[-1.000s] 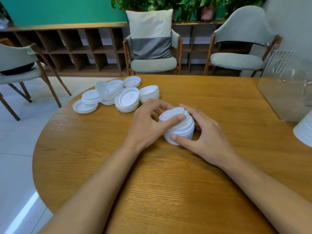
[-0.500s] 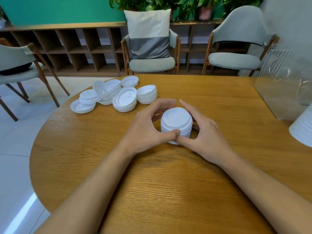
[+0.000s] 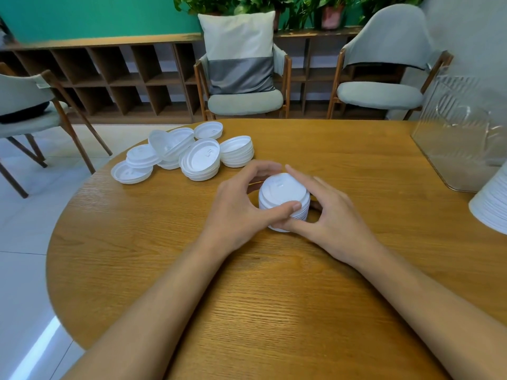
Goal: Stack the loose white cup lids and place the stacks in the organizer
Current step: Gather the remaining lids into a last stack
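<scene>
Both hands are on one stack of lids (image 3: 282,192), mid-table, a bit nearer the far edge.

Left hand (image 3: 236,207): fingers curled round the far-left side of the stack, thumb laid across its near side. Gripping, not spread.

Right hand (image 3: 334,215): index finger runs along the far-right rim, thumb tucked under the near bottom edge, just below the left thumb. Also gripping. The thumbs look to be touching, can't be sure.

The stack is several white lids deep, top lid dome-up with a small embossed mark. Its base looks to be on the table (image 3: 274,311), but the hands hide most of the bottom edge.

Loose lids (image 3: 192,157) are in a cluster to the far left, apart from the hands. It is a mix of short stacks and singles: one short stack (image 3: 237,150) sits nearest the hands, one leans tilted beside it, and a single lid (image 3: 131,172) lies flat at the left end.

Clear organizer (image 3: 461,144) is at the right edge of the table, well apart from the held stack. Can't tell its contents through the ribbed wall. A white ribbed object (image 3: 491,207) just in front of it is cut off by the frame.

Beyond the table: two grey chairs, a cushion (image 3: 238,50) on the middle one, and a low wooden shelf.
</scene>
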### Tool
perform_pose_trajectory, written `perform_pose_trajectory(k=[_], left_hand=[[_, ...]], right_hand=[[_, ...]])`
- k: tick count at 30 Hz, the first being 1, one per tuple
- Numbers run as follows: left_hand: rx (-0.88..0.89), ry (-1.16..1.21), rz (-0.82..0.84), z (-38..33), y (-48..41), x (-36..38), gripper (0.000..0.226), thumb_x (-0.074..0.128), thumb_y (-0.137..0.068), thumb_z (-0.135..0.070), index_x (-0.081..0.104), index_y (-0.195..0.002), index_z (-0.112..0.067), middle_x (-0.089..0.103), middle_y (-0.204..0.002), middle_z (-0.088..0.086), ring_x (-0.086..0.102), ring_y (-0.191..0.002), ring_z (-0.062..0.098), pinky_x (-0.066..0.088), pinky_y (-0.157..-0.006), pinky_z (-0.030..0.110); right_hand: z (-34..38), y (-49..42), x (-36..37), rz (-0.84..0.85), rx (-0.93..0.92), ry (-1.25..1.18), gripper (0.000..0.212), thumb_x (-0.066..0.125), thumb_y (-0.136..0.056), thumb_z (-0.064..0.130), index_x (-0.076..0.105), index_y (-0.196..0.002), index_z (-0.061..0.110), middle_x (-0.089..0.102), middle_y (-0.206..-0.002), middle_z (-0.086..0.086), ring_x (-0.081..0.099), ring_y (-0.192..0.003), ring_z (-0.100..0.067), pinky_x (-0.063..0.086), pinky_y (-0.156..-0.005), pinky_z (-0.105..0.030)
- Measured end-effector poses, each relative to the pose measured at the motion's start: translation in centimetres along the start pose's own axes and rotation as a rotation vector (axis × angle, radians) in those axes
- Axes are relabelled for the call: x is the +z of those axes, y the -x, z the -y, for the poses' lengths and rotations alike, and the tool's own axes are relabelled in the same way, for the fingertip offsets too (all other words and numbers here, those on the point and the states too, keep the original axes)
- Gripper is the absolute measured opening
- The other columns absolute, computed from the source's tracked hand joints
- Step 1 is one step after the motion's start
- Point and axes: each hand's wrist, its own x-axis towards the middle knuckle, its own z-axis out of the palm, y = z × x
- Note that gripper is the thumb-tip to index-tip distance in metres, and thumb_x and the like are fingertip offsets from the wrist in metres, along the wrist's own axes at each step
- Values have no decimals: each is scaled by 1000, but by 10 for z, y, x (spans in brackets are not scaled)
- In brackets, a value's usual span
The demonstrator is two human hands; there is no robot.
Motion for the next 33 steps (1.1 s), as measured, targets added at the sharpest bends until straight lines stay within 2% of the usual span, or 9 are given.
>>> perform_pose_trajectory(k=[3,7,11,14,16,18,22,29,33], left_hand=[[-47,18,16,2,1,2,63,96,-74,-29,66,-129,-23,71,-122,-13,64,-122,4,52,-108,33],[-86,25,45,0,1,1,67,95,-75,-29,64,-133,-25,71,-125,-13,63,-122,0,50,-105,21],[-62,6,94,2,1,-4,65,90,-81,-36,61,-138,-24,69,-131,-12,60,-128,0,47,-110,24],[36,-153,-119,13,-5,-20,38,70,-96,-44,69,-125,-19,72,-122,-13,64,-120,3,49,-105,28],[97,-359,-337,24,-11,-35,21,69,-99,-30,72,-114,-16,71,-114,-9,64,-112,6,49,-97,24],[55,-537,-435,37,-17,-46,21,71,-95,-19,71,-116,-14,67,-118,-2,62,-114,16,46,-96,25],[-120,-660,-371,50,-21,-48,34,72,-95,-25,69,-128,-15,66,-129,3,61,-120,23,51,-102,46],[-114,-686,-344,51,-18,-48,13,71,-95,-17,77,-105,-12,73,-104,0,68,-97,20,55,-88,46],[-12,-632,-282,44,-17,-40,5,72,-93,-16,73,-98,-17,72,-96,-7,68,-91,13,54,-89,48]], right_hand=[[1,0,0,9,2,2,97,85,-75,57,40,-159,38,57,-135,20,51,-125,4,37,-98,-6],[2,1,-1,17,7,6,101,80,-72,66,39,-160,36,55,-141,20,49,-129,5,38,-103,-9],[2,2,0,-4,4,17,96,84,-75,60,41,-158,37,57,-136,21,51,-126,5,40,-102,-11],[1,1,0,-13,7,46,94,85,-76,57,42,-157,40,56,-132,24,49,-125,8,36,-101,-6],[2,2,-1,-13,10,46,93,85,-76,57,42,-157,41,54,-135,27,43,-126,17,28,-100,1],[3,2,-1,-10,10,38,92,85,-76,57,42,-157,42,51,-136,30,37,-124,26,23,-98,5],[3,1,-1,-3,13,46,92,83,-75,60,42,-156,44,47,-136,35,29,-122,34,19,-96,8],[4,2,-1,-14,5,43,91,84,-75,57,44,-155,43,46,-133,40,30,-120,36,21,-95,7],[4,3,-3,-12,20,51,91,84,-74,61,44,-154,46,50,-136,36,40,-128,21,26,-99,4]])
